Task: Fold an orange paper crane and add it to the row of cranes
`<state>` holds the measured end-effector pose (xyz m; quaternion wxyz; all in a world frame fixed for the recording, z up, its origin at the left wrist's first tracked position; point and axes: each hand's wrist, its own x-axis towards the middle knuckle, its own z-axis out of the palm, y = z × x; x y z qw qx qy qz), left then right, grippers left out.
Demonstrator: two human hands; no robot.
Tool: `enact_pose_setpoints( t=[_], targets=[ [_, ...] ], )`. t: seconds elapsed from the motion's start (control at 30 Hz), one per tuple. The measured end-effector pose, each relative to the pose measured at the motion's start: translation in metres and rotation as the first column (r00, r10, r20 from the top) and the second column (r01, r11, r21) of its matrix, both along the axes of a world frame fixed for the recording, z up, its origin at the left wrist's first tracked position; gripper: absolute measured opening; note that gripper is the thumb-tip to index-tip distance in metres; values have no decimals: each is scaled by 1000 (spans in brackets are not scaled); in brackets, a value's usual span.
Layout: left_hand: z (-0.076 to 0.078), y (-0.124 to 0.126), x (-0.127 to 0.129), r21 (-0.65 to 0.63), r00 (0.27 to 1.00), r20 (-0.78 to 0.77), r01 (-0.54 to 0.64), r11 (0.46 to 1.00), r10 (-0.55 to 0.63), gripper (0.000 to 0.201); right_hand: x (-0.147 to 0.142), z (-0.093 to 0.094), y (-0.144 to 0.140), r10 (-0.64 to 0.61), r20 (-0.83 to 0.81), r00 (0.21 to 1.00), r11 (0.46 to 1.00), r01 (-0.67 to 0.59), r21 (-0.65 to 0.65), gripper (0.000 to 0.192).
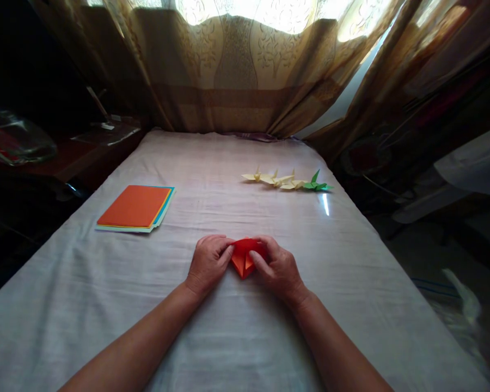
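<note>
A partly folded piece of orange-red origami paper (pixel 242 260) is between my two hands at the middle of the cloth-covered surface. Its lower end comes to a point toward me, with a crease down the middle. My left hand (pixel 212 260) pinches its left edge between thumb and fingers. On the other side, my right hand (pixel 276 267) grips the right part, its thumb lying on the paper's face. Some of the paper's right side is hidden behind that thumb and the fingers.
At the left lies a stack of coloured paper sheets (pixel 134 207), orange on top. Farther back on the right stand several cream paper cranes (pixel 275 179) in a row, with a green paper crane (pixel 316 184) at the end. A patterned curtain (pixel 232 71) hangs behind the white cloth (pixel 200 158).
</note>
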<state>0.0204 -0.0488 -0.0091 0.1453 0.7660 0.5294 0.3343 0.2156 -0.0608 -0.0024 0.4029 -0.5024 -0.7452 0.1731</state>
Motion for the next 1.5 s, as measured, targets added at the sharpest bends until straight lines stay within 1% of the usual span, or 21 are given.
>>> enact_pose_setpoints(
  t=[0.07,0.2,0.4,0.53,0.63,0.73,0.87,1.07,1.13,1.2,1.3,1.37,1.5],
  targets=[
    [0,1,-1,7,1000,3,-16,1000,16,20,6,0,-2,-19,-1,1000,999,19,-29,23],
    [1,1,-2,13,1000,4,-29,999,29,21,14,-2,-7,-103,-53,993,991,97,-95,19],
    [2,0,-1,33,999,-2,-45,998,45,22,8,-1,-8,-124,-109,986,990,115,-82,18],
    [2,-1,-1,36,999,-20,-32,999,32,20,0,0,-6,-165,-86,982,984,159,-76,18],
    [3,-2,-1,38,999,-41,-11,999,12,19,-3,-1,-6,-174,-62,983,982,169,-82,18],
    [5,0,-1,31,998,-56,4,1000,-2,18,-3,-4,-6,-167,-54,985,983,162,-86,17],
    [6,2,-1,15,1000,-22,9,1000,-8,15,-2,-7,-7,-150,-33,988,988,149,-35,17],
    [6,3,-1,-30,999,19,-42,999,43,16,-3,-4,-9,-49,-66,997,998,52,46,20],
    [8,3,-1,-40,998,41,-56,998,58,17,-3,-2,-8,-2,-121,993,999,7,41,23],
    [10,3,-1,-71,995,89,-44,997,50,17,-3,-2,-7,27,-188,982,1000,-24,17,24],
    [11,2,0,-145,982,188,-6,989,34,16,-2,-4,-4,23,-255,967,999,-29,-19,17],
    [11,2,0,-179,974,221,-10,984,51,17,-1,-5,-2,38,-270,962,998,-50,-37,16],
    [9,2,1,-192,967,245,-17,981,65,19,-1,-7,0,75,-259,963,994,-92,-53,23]
  ],
)
